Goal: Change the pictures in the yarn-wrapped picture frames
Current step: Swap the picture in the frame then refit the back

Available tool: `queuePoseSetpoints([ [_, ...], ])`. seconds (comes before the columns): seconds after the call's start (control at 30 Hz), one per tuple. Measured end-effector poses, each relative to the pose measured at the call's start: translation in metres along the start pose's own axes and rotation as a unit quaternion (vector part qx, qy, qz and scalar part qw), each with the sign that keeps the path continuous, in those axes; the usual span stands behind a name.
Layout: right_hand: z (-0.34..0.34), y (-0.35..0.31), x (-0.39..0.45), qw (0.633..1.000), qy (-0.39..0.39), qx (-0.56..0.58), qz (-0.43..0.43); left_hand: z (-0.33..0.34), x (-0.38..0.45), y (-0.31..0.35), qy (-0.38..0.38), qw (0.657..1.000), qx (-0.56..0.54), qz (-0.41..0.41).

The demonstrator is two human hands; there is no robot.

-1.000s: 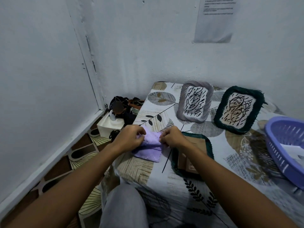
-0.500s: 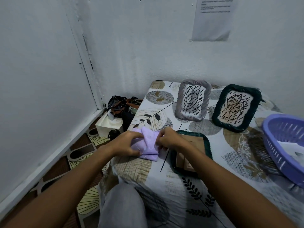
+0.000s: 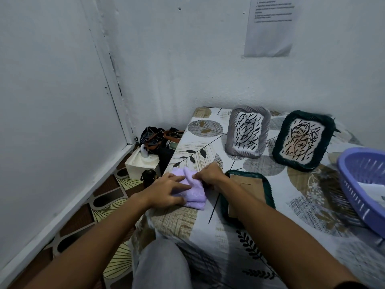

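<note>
A folded purple cloth [image 3: 194, 195] lies near the table's left front corner. My left hand [image 3: 166, 189] rests flat on it with fingers spread. My right hand [image 3: 210, 176] pinches the cloth's far right edge. Just right of the cloth a dark green yarn-wrapped frame [image 3: 250, 176] lies face down, its brown backing up, partly under my right forearm. Two frames stand at the back: a grey yarn-wrapped frame [image 3: 246, 132] and a dark green frame [image 3: 303, 140], each holding a scribbled drawing.
A purple plastic basket [image 3: 362, 184] with paper inside sits at the right edge. The table has a leaf-print cover [image 3: 281, 215]. On the floor by the left wall are a white box [image 3: 141, 163] and dark bags [image 3: 154, 138]. My knee is at the bottom.
The cloth has been folded smaller. My left hand went from gripping its edge to pressing flat on top, while my right hand stayed at the right edge.
</note>
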State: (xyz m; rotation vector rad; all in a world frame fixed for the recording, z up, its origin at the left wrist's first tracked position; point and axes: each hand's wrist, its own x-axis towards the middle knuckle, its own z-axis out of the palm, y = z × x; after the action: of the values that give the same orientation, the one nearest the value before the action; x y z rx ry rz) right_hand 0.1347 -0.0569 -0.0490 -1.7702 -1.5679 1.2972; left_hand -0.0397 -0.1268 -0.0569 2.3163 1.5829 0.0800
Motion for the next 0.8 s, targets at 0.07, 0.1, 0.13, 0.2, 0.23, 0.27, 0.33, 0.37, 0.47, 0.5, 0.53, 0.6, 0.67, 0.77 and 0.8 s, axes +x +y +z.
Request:
queuePoseSetpoints([
  [0.07, -0.001, 0.002, 0.002, 1.000, -0.002, -0.005, 0.008, 0.001, -0.001, -0.002, 0.003, 1.000, -0.003, -0.004],
  [0.1, -0.003, 0.002, 0.002, 1.000, 0.003, -0.003, 0.010, 0.001, -0.001, -0.003, 0.006, 1.000, -0.007, -0.006],
  [0.13, -0.004, 0.003, 0.003, 1.000, 0.015, -0.013, 0.005, 0.001, -0.001, -0.004, 0.009, 1.000, -0.011, -0.007],
  [0.2, -0.009, 0.007, 0.004, 0.996, 0.044, -0.079, -0.015, 0.002, -0.001, -0.005, 0.016, 1.000, -0.019, -0.008],
  [0.23, -0.012, 0.009, 0.002, 0.990, 0.056, -0.130, -0.026, 0.001, 0.000, -0.004, 0.023, 0.999, -0.026, -0.008],
  [0.27, -0.014, 0.011, -0.002, 0.982, 0.068, -0.172, -0.040, 0.001, 0.000, -0.004, 0.035, 0.999, -0.033, -0.010],
  [0.33, -0.018, 0.011, -0.012, 0.966, 0.102, -0.215, -0.098, 0.002, 0.003, -0.002, 0.074, 0.996, -0.042, -0.015],
  [0.37, -0.019, 0.009, -0.020, 0.953, 0.115, -0.234, -0.152, 0.002, 0.003, -0.001, 0.094, 0.995, -0.039, -0.019],
  [0.47, -0.016, 0.013, -0.044, 0.877, 0.026, -0.347, -0.332, 0.003, 0.001, 0.001, 0.061, 0.998, -0.005, -0.029],
  [0.5, -0.014, 0.018, -0.050, 0.842, -0.025, -0.404, -0.356, 0.004, 0.000, 0.000, 0.027, 0.999, 0.023, -0.028],
  [0.53, -0.012, 0.025, -0.053, 0.810, -0.064, -0.459, -0.360, 0.005, -0.001, -0.002, -0.002, 0.998, 0.050, -0.024],
  [0.6, -0.009, 0.039, -0.054, 0.776, -0.109, -0.525, -0.332, 0.009, -0.002, -0.009, -0.036, 0.996, 0.078, -0.023],
  [0.67, -0.006, 0.048, -0.048, 0.778, -0.119, -0.536, -0.306, 0.016, 0.001, -0.017, -0.045, 0.995, 0.080, -0.026],
  [0.77, -0.003, 0.048, -0.036, 0.780, -0.102, -0.536, -0.306, 0.017, 0.011, -0.024, -0.040, 0.995, 0.090, -0.022],
  [0.8, -0.002, 0.046, -0.032, 0.782, -0.097, -0.535, -0.305, 0.016, 0.016, -0.026, -0.041, 0.995, 0.091, -0.023],
])
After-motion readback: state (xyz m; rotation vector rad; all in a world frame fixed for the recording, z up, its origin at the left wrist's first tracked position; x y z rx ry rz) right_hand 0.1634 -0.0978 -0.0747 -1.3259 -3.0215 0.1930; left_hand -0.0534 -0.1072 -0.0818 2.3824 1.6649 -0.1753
